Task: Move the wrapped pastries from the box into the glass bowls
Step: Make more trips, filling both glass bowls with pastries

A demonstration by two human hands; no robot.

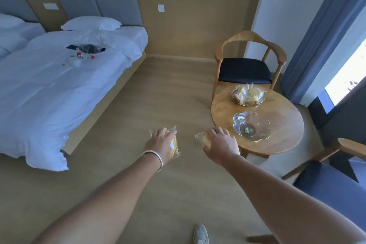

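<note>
Both arms reach out over the floor (162, 89). The left hand (161, 142), a bangle (153, 157) on its wrist, has its fingers curled round a wrapped pastry (174, 146) that shows at the hand's 3 o'clock side. The right hand (221, 144) grips a second pastry (204, 137), which juts out at its 9 o'clock side; its fingers are bent over the wrapper.

At 2 o'clock from the right hand stands the round worktop (283, 125). On it the near bowl (251, 126) holds no pastries; the far bowl (247, 95), at 12 o'clock from it, is filled with wrapped pastries. A chair (247, 61) stands beyond the worktop. A bed (59, 77) lies at 10 o'clock with small items on it.
</note>
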